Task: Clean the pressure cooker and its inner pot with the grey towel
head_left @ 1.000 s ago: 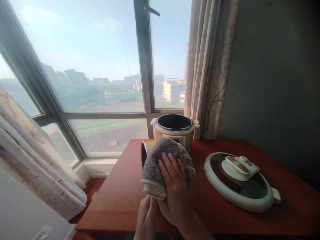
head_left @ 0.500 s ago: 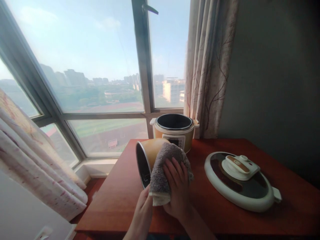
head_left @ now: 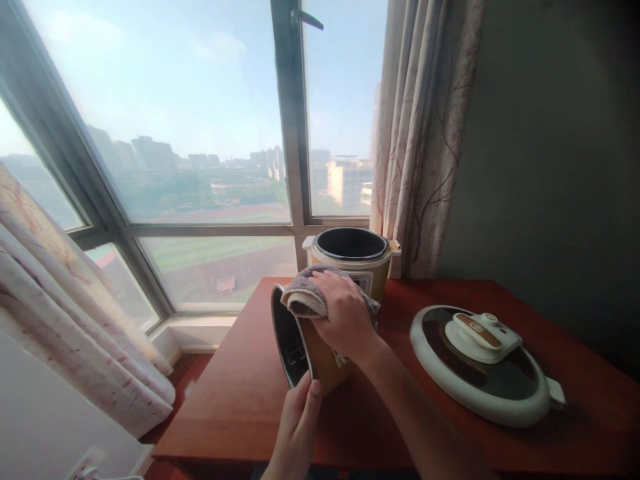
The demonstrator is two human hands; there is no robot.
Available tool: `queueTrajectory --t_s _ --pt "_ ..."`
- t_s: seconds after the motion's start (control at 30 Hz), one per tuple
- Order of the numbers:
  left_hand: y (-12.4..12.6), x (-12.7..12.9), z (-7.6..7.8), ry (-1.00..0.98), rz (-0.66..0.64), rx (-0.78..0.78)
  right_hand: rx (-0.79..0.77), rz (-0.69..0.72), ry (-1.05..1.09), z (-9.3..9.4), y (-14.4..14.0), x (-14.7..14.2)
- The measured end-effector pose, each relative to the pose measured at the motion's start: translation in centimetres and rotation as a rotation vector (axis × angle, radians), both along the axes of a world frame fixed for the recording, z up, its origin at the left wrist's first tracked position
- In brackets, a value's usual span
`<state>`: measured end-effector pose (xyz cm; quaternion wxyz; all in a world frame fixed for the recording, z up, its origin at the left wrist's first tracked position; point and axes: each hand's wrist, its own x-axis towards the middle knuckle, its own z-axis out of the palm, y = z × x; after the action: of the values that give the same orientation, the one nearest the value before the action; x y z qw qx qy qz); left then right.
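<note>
Red-brown wooden table [head_left: 240,400], set before a large window [head_left: 190,133] with a patterned curtain [head_left: 420,133] at 1 o'clock. Inner pot [head_left: 300,340], tan outside and dark inside, is held tipped on its side near the table's centre, its mouth turned toward 9 o'clock. Left hand [head_left: 297,427] is placed at the pot's lower rim, thumb and fingers closed lightly against the edge. Right hand [head_left: 345,317] is pressed palm-down on a grey towel [head_left: 305,297], fingers curled over it, the towel draped over the pot's upper side. Cooker body [head_left: 356,257], open-topped, is stood just behind the pot at 12 o'clock. Cooker lid [head_left: 480,363], handle upward, is laid flat at 3 o'clock, well apart from the hands.
</note>
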<state>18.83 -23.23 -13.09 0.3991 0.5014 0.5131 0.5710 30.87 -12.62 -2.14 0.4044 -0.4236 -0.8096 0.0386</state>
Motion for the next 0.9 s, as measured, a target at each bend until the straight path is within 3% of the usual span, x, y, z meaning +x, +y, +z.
queueTrajectory --t_s 0.33,0.63,0.9 --pt "0.5 -1.7 -2.8 0.255 -0.023 0.186 -0.027 -0.049 -0.034 0.7 1.4 -0.8" --pt "0.2 -1.3 -3.1 0.249 0.040 0.210 -0.015 -0.046 -0.081 0.5 0.7 -1.2" --pt "0.6 -1.1 -3.1 0.289 -0.027 0.195 -0.008 -0.017 -0.042 -0.5 -0.3 -1.1"
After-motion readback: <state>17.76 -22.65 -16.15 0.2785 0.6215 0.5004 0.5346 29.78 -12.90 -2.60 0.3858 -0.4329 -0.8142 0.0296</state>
